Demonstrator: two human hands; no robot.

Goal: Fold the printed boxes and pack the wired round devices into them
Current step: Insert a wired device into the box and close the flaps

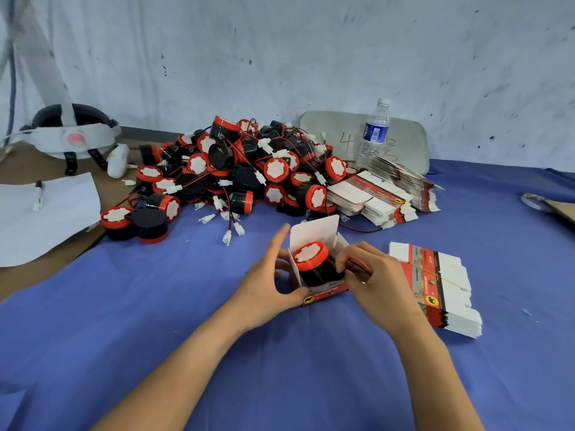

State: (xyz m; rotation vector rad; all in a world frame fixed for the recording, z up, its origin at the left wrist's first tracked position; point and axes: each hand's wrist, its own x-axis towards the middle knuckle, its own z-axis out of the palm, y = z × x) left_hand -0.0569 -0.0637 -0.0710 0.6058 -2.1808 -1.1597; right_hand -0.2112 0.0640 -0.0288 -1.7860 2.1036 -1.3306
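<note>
Box (326, 290) stands open on the blue counter (124, 306), lid flap up, with one device (311, 259) sitting inside, red cap upward. Left hand (267, 287) clasps the box's left side, thumb across the front. Right hand (376, 278), fingers (345, 259) curled, pinches the device's red wire (359, 263) at the box's right edge. Device pile (236, 169) behind, flat boxes (435, 284) just right.
</note>
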